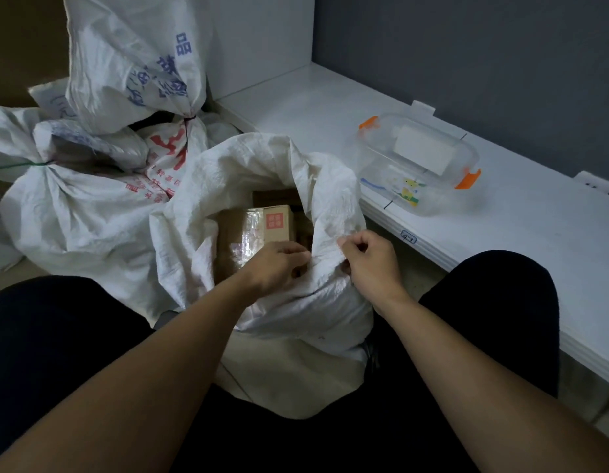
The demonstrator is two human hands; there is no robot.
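A large white woven sack [228, 186] stands open on the floor between my knees. Inside it lie cardboard boxes; the top box [258, 227] is taped and bears a red square label. My left hand [279, 264] reaches over the sack's near rim, fingers curled down at the rim beside the box; what they hold is hidden. My right hand [371, 264] pinches the sack's right rim, with the fabric bunched between thumb and fingers.
Tied white sacks [132, 63] with blue and red print are piled at the back left. A white low shelf [501, 233] runs along the right, with a clear plastic container [415, 162] with orange clasps on it. My dark-clad legs flank the sack.
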